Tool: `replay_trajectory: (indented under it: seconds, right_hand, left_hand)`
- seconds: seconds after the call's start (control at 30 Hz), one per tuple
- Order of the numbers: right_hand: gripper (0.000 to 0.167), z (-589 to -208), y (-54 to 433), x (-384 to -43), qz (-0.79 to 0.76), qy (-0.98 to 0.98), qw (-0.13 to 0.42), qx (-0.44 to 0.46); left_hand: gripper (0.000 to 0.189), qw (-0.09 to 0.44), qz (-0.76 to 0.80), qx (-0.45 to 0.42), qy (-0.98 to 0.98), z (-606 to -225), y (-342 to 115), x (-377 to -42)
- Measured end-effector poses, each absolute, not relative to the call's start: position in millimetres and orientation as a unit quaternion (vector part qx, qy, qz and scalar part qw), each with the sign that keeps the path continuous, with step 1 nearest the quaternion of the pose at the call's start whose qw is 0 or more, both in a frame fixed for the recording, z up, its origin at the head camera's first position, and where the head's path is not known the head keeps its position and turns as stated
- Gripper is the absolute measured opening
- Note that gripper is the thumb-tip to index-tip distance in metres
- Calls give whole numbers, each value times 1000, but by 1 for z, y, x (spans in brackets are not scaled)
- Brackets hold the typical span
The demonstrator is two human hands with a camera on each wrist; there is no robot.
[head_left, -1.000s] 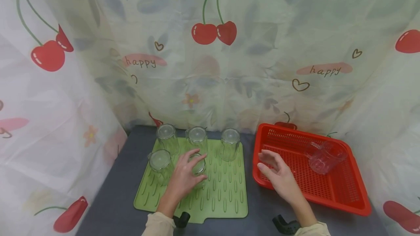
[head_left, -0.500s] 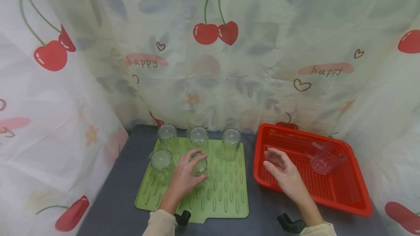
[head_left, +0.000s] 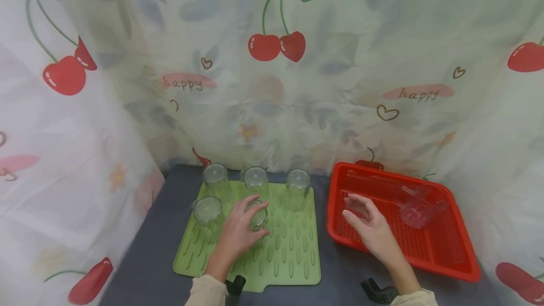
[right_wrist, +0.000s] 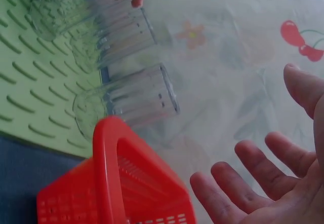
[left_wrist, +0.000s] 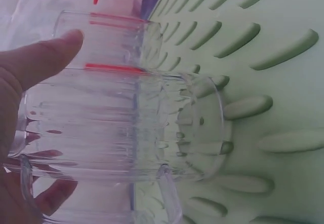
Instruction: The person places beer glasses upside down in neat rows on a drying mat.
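Observation:
My left hand is at a clear glass mug that stands upside down on the green ridged mat. Its fingers and thumb spread to either side of the mug; in the left wrist view the thumb sits off the glass, while fingertips show behind the mug and its handle. Over the left part of the red basket hovers my right hand, fingers loosely bent and holding nothing. Inside that basket, toward the right, another glass mug lies on its side.
Several more upturned glass mugs stand on the mat: one at back right, one at back middle, others along the left side. A grey-blue surface lies beneath everything. Cherry-printed curtain encloses the back and sides.
My right hand has shifted slightly to the right over the basket. My left hand stays around the same mug, and the mugs keep their places.

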State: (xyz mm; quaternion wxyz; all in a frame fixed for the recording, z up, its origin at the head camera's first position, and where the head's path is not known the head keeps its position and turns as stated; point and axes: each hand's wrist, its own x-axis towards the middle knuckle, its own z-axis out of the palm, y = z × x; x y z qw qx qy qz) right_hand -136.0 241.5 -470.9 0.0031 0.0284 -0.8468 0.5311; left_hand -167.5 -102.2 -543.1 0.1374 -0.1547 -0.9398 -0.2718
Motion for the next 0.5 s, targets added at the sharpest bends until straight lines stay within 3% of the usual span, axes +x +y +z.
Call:
replay_trajectory:
  seconds: [0.5]
  right_hand:
    - [59,-469,257,-134,498,-867,6,12]
  left_hand:
    - [80,238,-344,-186,-889,-518,-128,-158]
